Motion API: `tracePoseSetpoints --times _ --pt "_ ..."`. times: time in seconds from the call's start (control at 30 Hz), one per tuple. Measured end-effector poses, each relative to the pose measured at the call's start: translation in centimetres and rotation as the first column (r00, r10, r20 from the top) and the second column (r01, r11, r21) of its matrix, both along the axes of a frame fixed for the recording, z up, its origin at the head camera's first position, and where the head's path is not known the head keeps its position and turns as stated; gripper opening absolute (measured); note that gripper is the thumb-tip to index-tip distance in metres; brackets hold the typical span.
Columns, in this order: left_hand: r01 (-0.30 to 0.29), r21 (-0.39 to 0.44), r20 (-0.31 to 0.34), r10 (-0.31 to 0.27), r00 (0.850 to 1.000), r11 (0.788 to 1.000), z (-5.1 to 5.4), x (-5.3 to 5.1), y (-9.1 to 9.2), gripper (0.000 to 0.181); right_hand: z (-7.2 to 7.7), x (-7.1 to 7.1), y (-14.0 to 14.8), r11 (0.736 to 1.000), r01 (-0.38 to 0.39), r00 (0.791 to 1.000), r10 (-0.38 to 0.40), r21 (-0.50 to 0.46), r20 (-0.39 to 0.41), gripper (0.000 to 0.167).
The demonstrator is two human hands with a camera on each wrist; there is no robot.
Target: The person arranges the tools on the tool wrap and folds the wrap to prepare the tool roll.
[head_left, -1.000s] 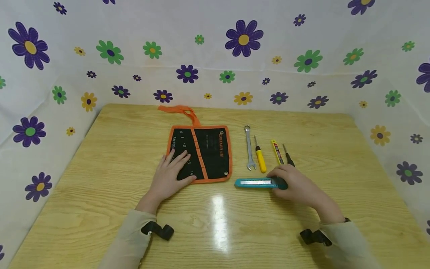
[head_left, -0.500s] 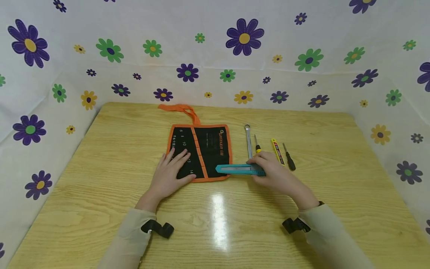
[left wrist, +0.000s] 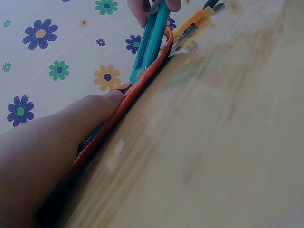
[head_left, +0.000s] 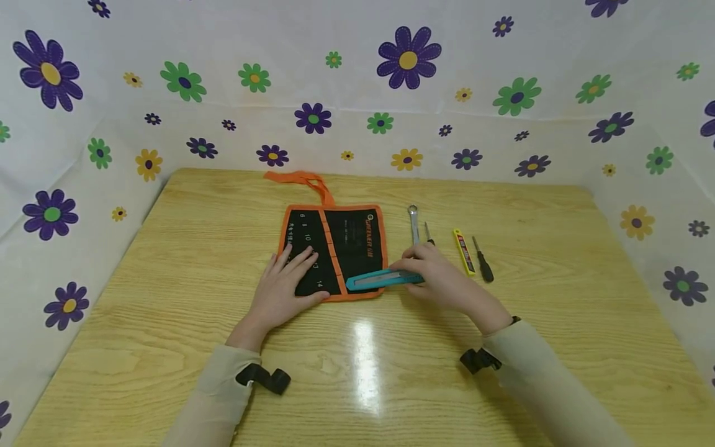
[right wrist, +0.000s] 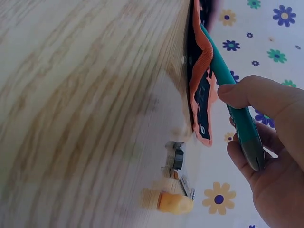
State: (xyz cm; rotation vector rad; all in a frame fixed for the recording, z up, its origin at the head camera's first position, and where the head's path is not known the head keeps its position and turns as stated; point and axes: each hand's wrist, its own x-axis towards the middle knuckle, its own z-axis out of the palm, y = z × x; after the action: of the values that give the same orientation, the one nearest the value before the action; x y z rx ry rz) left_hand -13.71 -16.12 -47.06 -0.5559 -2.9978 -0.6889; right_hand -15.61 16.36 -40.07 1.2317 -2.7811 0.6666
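A black tool pouch (head_left: 352, 248) with orange trim lies unfolded on the table. My left hand (head_left: 282, 295) rests on its left part, fingers spread, the thumb along the lower edge in the left wrist view. My right hand (head_left: 444, 282) grips a teal utility knife (head_left: 368, 280) by its dark end. The knife's other end is over the pouch's right part, close to the orange divider strip. In the right wrist view the thumb and fingers hold the knife (right wrist: 237, 104) from both sides, its far end at the orange edge (right wrist: 203, 57).
A wrench (head_left: 414, 223) and a screwdriver (head_left: 428, 232) lie partly hidden behind my right hand. Farther right are a yellow narrow case (head_left: 463, 251) and a dark screwdriver (head_left: 484, 264). An orange strap (head_left: 301, 178) trails from the pouch's top. Flowered cloth stands behind the table.
My right hand has carried the knife leftward from beside the pouch to over its right part, uncovering the dark screwdriver. My left hand has stayed on the pouch.
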Motion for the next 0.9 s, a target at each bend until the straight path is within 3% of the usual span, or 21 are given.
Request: tracePoseSetpoints --times 0.3,0.53,0.7,0.8,0.9 --pt "-0.001 -0.004 -0.001 0.001 1.000 1.000 0.1 0.0 0.0 0.089 -0.4 -0.3 -1.1 0.999 -0.041 0.998 0.041 0.005 -0.038 0.034" --pt "-0.004 -0.007 0.008 0.004 1.000 1.000 0.0 0.1 0.0 0.089 -1.0 -0.3 -1.9 0.998 -0.045 0.999 0.046 0.034 -0.004 0.034" --pt "-0.007 -0.014 0.009 0.007 1.000 1.000 -0.1 0.0 0.0 0.088 -0.7 -0.3 -2.5 0.999 -0.016 0.995 0.011 0.048 0.103 0.038" --pt "-0.005 -0.011 0.006 0.005 1.000 1.000 -0.1 0.0 0.0 0.088 -0.5 -0.2 -2.8 0.999 0.026 0.979 -0.033 0.040 0.201 0.039" --pt "-0.005 -0.008 0.007 0.005 1.000 1.000 -0.1 0.0 0.0 0.088 -0.4 -0.2 -3.1 0.997 0.054 0.968 -0.065 0.049 0.244 0.036"
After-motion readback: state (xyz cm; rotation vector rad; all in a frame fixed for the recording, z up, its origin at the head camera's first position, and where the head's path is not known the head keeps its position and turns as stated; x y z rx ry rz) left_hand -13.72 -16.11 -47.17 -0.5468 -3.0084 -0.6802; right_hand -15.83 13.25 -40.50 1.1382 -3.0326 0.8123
